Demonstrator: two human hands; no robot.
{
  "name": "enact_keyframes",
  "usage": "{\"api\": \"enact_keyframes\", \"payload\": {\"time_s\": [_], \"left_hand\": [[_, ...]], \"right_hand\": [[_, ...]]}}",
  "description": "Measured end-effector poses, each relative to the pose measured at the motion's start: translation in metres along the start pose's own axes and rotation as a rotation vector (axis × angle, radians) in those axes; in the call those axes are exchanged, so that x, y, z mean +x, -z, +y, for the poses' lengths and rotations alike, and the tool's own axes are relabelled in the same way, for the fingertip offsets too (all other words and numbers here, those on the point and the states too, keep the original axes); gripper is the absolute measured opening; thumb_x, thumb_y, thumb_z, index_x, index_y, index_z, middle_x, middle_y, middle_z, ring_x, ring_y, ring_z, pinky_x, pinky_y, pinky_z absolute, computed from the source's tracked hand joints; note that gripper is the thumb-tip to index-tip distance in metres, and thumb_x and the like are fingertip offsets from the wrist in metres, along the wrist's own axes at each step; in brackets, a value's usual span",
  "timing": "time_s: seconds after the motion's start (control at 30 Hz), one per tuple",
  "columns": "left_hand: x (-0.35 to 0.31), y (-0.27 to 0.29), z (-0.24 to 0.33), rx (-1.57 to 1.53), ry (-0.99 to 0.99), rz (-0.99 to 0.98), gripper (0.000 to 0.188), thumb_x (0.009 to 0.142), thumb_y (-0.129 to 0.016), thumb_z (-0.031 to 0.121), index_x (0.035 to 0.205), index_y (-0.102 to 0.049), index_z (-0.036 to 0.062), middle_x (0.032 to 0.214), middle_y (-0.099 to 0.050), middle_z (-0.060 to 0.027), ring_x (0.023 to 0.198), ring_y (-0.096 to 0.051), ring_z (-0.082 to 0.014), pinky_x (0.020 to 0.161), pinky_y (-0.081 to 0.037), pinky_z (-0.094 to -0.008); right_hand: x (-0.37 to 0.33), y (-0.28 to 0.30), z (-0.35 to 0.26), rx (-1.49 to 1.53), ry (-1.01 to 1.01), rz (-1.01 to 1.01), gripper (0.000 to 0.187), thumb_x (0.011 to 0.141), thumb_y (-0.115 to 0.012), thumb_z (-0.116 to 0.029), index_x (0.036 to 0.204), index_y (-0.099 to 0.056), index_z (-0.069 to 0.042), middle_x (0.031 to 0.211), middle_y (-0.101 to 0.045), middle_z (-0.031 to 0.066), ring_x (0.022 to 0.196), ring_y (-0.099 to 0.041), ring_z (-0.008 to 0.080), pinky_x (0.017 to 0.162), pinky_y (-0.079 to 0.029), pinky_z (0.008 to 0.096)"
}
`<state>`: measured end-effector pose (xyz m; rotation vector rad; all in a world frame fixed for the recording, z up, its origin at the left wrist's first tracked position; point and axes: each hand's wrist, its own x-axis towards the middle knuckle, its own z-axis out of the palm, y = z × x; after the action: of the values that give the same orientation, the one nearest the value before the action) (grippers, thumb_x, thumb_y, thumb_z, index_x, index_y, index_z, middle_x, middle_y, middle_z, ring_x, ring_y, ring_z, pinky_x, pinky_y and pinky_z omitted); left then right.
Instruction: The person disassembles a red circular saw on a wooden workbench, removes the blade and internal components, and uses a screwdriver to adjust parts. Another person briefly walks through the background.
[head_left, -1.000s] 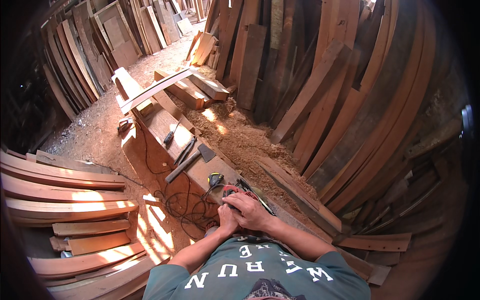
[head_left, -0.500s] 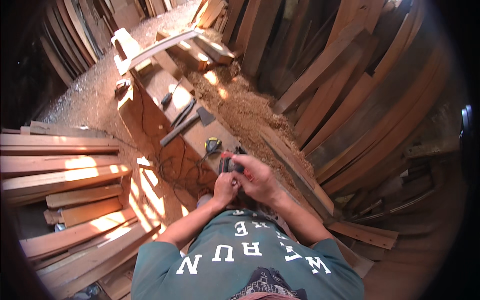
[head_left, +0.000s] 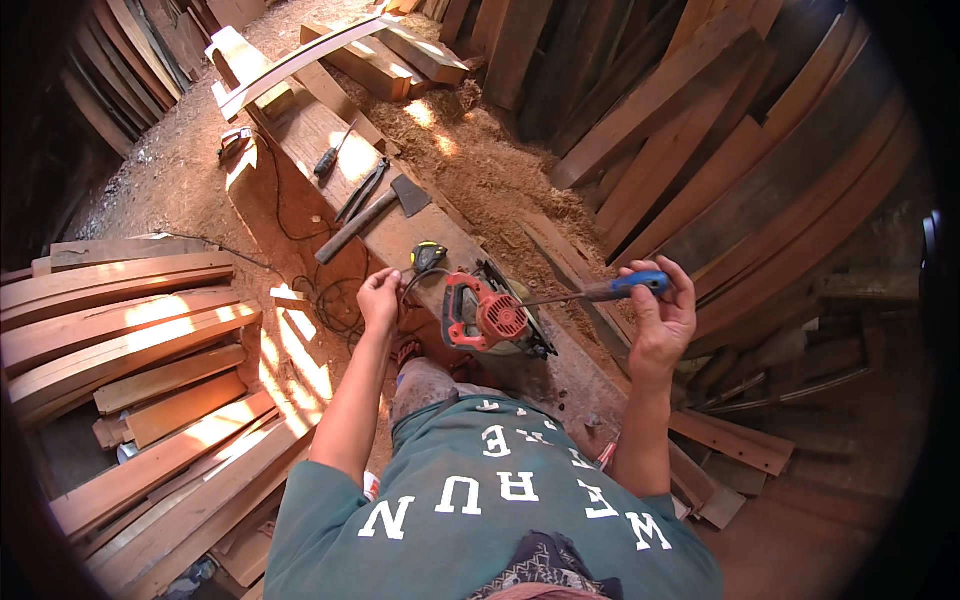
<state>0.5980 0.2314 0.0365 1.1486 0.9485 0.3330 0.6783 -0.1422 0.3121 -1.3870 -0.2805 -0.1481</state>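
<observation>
The single head-worn fisheye view is looking steeply down from above the person's chest, facing forward along the long wooden tabletop (head_left: pixel 330 140). It is sitting close to the raised hands, while leaning planks (head_left: pixel 720 150) are bending around the rim. No second view is sharing the scene.

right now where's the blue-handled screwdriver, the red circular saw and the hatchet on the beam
blue-handled screwdriver (head_left: pixel 628 287), head view, on the blue handle held in the right hand
red circular saw (head_left: pixel 487 312), head view, on the red motor housing
hatchet (head_left: pixel 409 194), head view, on the dark blade
</observation>
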Motion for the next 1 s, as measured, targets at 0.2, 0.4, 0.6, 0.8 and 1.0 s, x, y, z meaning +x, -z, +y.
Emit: {"api": "enact_keyframes", "payload": {"time_s": [0.2, 0.4, 0.6, 0.8, 1.0], "left_hand": [[0.118, 0.006, -0.048, 0.264, -0.018, 0.175, 0.017, 0.101, -0.079, 0.009, 0.114, -0.079, -0.0006, 0.096, -0.081, -0.0089, 0.084, -0.077, -0.0169, 0.076, -0.061, -0.0318], [0.125, -0.012, -0.064, 0.634, -0.233, 0.227, 0.015, 0.094, -0.084, 0.019, 0.102, -0.085, 0.0063, 0.097, -0.083, -0.0147, 0.092, -0.081, -0.0264, 0.086, -0.062, -0.0398], [0.112, -0.013, -0.062, 0.803, -0.396, 0.124, 0.013, 0.092, -0.084, 0.016, 0.100, -0.085, 0.0057, 0.108, -0.078, -0.0186, 0.102, -0.076, -0.0346, 0.094, -0.059, -0.0443], [0.116, -0.005, -0.057, 0.745, -0.416, 0.066, 0.016, 0.094, -0.081, 0.014, 0.107, -0.083, 0.0048, 0.109, -0.078, -0.0172, 0.102, -0.077, -0.0331, 0.094, -0.060, -0.0433], [0.112, 0.001, -0.059, 0.664, -0.439, 0.051, 0.023, 0.095, -0.079, 0.012, 0.117, -0.080, 0.0035, 0.110, -0.077, -0.0161, 0.102, -0.077, -0.0309, 0.093, -0.060, -0.0418]], "right_hand": [[-0.023, 0.033, 0.002, 0.013, -0.126, 0.219, 0.043, 0.104, -0.070, 0.004, 0.145, -0.056, 0.001, 0.131, -0.071, 0.0196, 0.121, -0.073, 0.0288, 0.109, -0.060, 0.0413], [-0.042, 0.041, -0.010, -0.044, -0.161, 0.309, 0.045, 0.104, -0.071, 0.003, 0.146, -0.055, 0.001, 0.131, -0.071, 0.0197, 0.122, -0.073, 0.0293, 0.109, -0.060, 0.0416], [-0.041, 0.019, -0.012, -0.102, -0.126, 0.234, 0.044, 0.102, -0.072, 0.004, 0.143, -0.057, 0.001, 0.130, -0.072, 0.0186, 0.121, -0.073, 0.0284, 0.110, -0.059, 0.0419], [-0.026, -0.051, -0.004, -0.278, 0.009, -0.057, 0.044, 0.099, -0.076, 0.005, 0.140, -0.059, 0.001, 0.132, -0.073, 0.0180, 0.122, -0.072, 0.0268, 0.110, -0.058, 0.0401], [-0.009, -0.083, 0.049, -0.473, -0.059, -0.311, 0.040, 0.098, -0.080, 0.001, 0.135, -0.066, 0.001, 0.133, -0.074, 0.0164, 0.120, -0.075, 0.0255, 0.106, -0.059, 0.0383]]}}
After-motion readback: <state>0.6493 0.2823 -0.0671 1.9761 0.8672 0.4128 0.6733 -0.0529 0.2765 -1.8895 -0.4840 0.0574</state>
